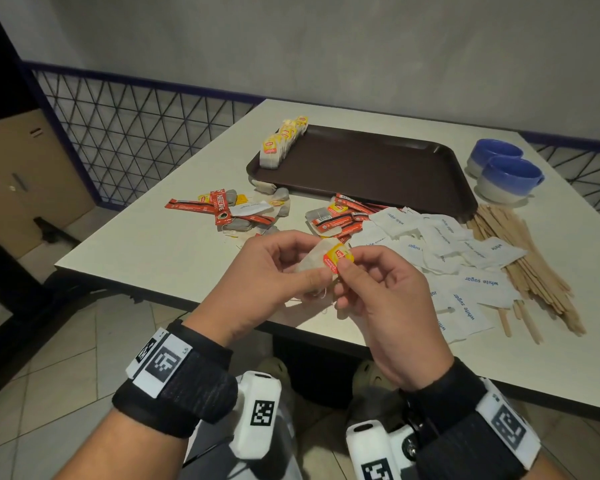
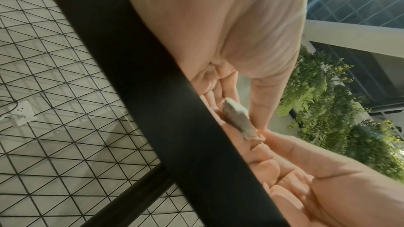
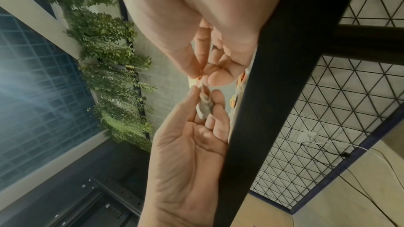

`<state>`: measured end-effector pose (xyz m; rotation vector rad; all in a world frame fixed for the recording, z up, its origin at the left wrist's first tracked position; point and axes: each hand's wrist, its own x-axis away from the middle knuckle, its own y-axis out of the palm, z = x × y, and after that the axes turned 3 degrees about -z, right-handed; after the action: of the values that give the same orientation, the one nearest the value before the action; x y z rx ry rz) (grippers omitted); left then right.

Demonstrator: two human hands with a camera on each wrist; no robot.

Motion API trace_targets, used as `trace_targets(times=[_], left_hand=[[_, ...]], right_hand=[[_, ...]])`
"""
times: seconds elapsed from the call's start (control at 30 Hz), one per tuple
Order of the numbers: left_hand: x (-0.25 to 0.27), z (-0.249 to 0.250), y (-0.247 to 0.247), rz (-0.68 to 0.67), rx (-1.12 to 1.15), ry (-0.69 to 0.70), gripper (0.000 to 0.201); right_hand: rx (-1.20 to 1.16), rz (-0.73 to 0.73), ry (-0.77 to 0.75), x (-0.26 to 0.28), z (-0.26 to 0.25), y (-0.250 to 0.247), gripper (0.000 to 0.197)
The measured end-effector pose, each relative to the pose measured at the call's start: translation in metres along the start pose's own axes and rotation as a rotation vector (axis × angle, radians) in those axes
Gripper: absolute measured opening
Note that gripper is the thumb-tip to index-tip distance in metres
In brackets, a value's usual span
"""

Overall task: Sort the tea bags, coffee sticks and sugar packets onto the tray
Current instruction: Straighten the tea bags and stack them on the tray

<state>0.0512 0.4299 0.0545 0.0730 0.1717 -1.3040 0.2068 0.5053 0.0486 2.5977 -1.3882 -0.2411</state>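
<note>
My left hand point(image 1: 314, 263) and right hand point(image 1: 350, 260) hold one tea bag point(image 1: 309, 263) together above the table's front edge. The left pinches the pale pouch point(image 3: 204, 108); the right pinches its yellow and red tag point(image 1: 336, 256). A brown tray point(image 1: 378, 168) lies further back, with a row of tea bags point(image 1: 283, 143) leaning along its left rim. Two mixed heaps of red coffee sticks and tea bags point(image 1: 229, 213) point(image 1: 340, 216) lie before the tray. White sugar packets point(image 1: 447, 244) spread out to the right. The left wrist view shows the pouch point(image 2: 237, 116) between thumb and fingers.
Wooden stirrers point(image 1: 527, 258) lie in a bundle right of the sugar packets. Two blue and white cups point(image 1: 506, 171) stand right of the tray. The white table point(image 1: 146, 244) meets a wire mesh fence point(image 1: 125, 133) at the back left.
</note>
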Motion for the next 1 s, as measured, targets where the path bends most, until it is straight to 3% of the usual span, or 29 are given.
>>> trace_targets(times=[0.3,0.43,0.63,0.73,1.0], left_hand=[[-0.002,0.0,0.003,0.106,-0.066,0.041,0.006],[-0.001,-0.004,0.003,0.197,-0.075,0.07,0.008],[0.0,-0.003,0.001,0.421,0.172,0.053,0.007],[-0.002,-0.003,0.001,0.47,0.296,0.046,0.01],[-0.006,0.002,0.005,0.584,0.446,0.061,0.013]], right_hand=[[0.199,-0.062,-0.114,0.007,-0.003,0.002,0.013],[0.189,-0.041,-0.093,0.007,-0.004,0.003,0.012],[0.108,-0.047,0.017,0.006,-0.005,0.001,0.005],[0.145,-0.091,0.048,0.007,-0.005,0.002,0.008],[0.381,-0.26,-0.056,0.015,-0.009,0.007,0.009]])
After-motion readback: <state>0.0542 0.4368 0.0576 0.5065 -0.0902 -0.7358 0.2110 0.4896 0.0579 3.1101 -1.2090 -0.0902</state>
